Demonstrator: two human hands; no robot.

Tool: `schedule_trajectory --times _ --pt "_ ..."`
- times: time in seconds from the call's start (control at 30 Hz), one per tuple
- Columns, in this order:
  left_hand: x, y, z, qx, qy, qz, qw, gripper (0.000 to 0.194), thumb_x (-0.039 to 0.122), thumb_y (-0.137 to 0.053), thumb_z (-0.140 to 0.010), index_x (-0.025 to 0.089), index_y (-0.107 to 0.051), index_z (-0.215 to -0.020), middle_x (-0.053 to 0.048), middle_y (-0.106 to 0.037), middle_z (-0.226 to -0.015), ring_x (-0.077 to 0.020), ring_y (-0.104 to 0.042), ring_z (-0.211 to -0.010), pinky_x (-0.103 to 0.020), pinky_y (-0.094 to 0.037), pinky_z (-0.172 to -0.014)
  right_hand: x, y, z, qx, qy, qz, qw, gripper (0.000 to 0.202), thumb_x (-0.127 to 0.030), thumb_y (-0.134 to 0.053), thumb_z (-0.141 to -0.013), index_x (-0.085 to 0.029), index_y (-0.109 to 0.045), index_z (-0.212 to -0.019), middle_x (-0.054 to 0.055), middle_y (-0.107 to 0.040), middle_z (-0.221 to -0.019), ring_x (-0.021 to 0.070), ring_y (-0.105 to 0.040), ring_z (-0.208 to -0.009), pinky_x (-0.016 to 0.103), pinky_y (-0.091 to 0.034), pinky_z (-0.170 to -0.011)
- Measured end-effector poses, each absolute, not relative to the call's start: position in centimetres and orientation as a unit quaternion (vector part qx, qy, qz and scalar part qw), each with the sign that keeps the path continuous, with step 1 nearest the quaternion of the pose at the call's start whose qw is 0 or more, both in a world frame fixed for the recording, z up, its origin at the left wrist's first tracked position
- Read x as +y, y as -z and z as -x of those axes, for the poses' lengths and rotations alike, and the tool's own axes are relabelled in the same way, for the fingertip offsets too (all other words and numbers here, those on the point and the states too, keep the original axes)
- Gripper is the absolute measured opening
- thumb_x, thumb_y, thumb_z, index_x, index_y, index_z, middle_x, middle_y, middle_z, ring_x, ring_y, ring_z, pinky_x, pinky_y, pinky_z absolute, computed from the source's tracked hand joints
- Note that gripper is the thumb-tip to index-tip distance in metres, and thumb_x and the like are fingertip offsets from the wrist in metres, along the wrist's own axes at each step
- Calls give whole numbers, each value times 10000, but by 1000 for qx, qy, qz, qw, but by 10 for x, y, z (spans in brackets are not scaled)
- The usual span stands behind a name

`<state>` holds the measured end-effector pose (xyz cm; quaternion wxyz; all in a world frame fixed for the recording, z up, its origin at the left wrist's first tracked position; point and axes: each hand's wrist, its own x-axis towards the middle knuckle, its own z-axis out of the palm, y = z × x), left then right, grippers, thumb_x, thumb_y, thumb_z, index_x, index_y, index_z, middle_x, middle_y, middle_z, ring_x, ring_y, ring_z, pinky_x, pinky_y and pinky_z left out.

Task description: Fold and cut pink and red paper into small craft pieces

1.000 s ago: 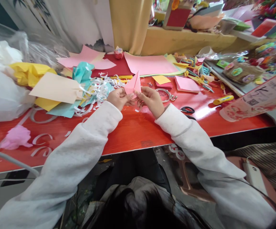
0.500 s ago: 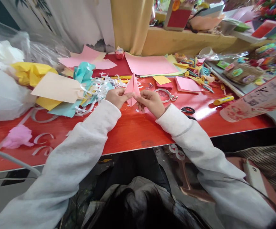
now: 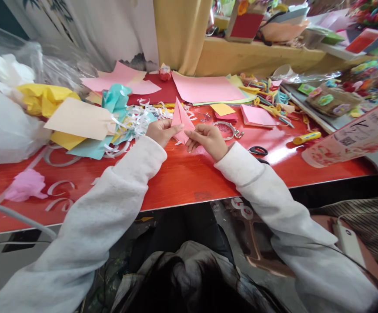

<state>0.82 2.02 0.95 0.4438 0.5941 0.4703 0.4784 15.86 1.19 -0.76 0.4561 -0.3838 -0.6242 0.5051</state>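
Observation:
Above the red table, a folded pink paper (image 3: 181, 118) with a pointed top is held up between both hands. My left hand (image 3: 162, 131) pinches its left side, thumb lying across the front. At its lower right edge, the fingertips of my right hand (image 3: 208, 140) are closed on the paper. A crease runs down from the tip, and one flap looks wider on the right. White paper strips (image 3: 143, 118) lie just behind and left of my left hand. A white ring (image 3: 224, 129) rests on the table beyond my right hand.
Black-handled scissors (image 3: 258, 151) lie right of my right hand, with a yellow tube (image 3: 306, 137) farther off. A pink printed cup (image 3: 345, 134) leans at the right. Stacked pink sheets (image 3: 208, 88) are at the back. A beige card (image 3: 79, 117) and crumpled yellow paper (image 3: 47, 99) sit at left.
The pink paper's tip has shifted slightly left, and its right side now shows as a wider flap. Both hands keep nearly the same place.

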Motion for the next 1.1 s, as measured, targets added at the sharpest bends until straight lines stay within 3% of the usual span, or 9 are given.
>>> schedule_trajectory --times 0.17,0.37,0.57,0.97,1.1 --pt "22 -9 -7 483 -464 -610 423 215 340 -669 -646 129 -634 -618 2 -585 -552 -95 -525 -526 -218 -456 -525 12 7 -158 -631 -504 382 449 355 -462 -639 -686 -156 -476 -608 -7 -626 -541 76 -584 -433 179 -498 -422" --pt "23 -7 -3 513 -452 -638 353 256 359 -642 -671 155 -603 -521 23 -513 -469 -93 -482 -503 -218 -359 -464 10 8 -158 -628 -547 380 402 333 -431 -651 -687 -136 -506 -634 44 -672 -623 113 -650 -545 197 -539 -503" --pt "24 -5 -4 508 -456 -635 362 243 349 -646 -663 150 -607 -529 26 -485 -457 -95 -465 -497 -233 -335 -465 12 11 -158 -639 -536 376 404 347 -426 -654 -681 -162 -444 -600 5 -631 -535 86 -580 -417 190 -479 -397" --pt "22 -7 -6 485 -475 -603 418 177 305 -661 -662 133 -652 -616 -2 -616 -586 -96 -539 -548 -221 -449 -549 10 8 -162 -679 -425 386 457 357 -494 -541 -760 -176 -479 -609 -24 -574 -547 53 -518 -425 189 -452 -430" --pt "23 -7 -5 493 -482 -595 415 178 304 -662 -663 135 -650 -609 -5 -616 -582 -108 -552 -567 -223 -446 -546 10 7 -160 -655 -492 380 429 346 -483 -587 -725 -162 -499 -630 -2 -612 -573 78 -582 -479 200 -490 -460"
